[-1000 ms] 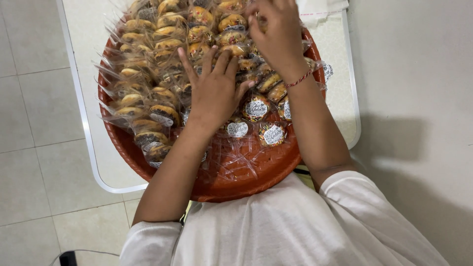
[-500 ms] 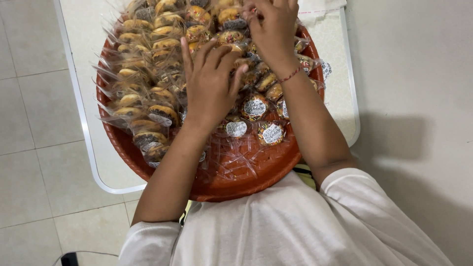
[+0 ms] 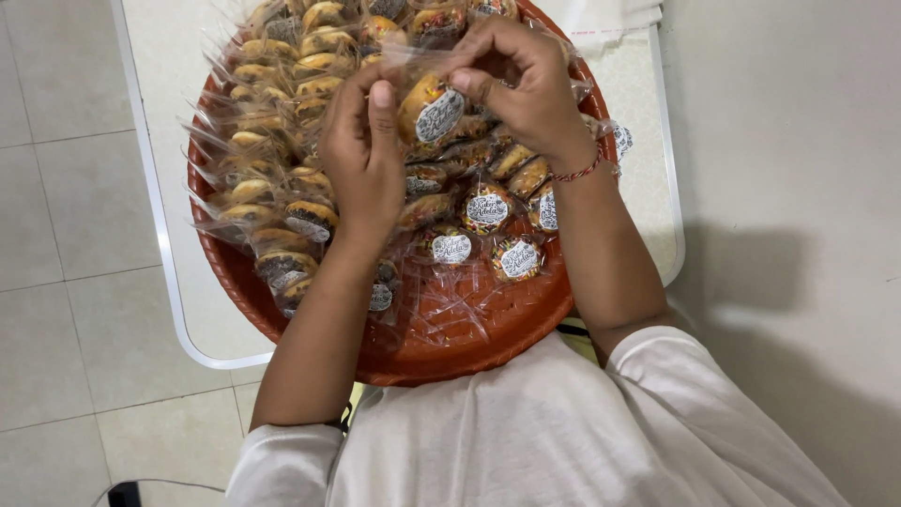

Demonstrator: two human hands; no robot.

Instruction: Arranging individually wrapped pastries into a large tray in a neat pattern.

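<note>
Above the round red woven plastic basket on the white tabletop, both hands, left and right, pinch one clear-wrapped golden pastry with a round sticker. A loose pinch could drop it among the packed rows beneath.
</note>
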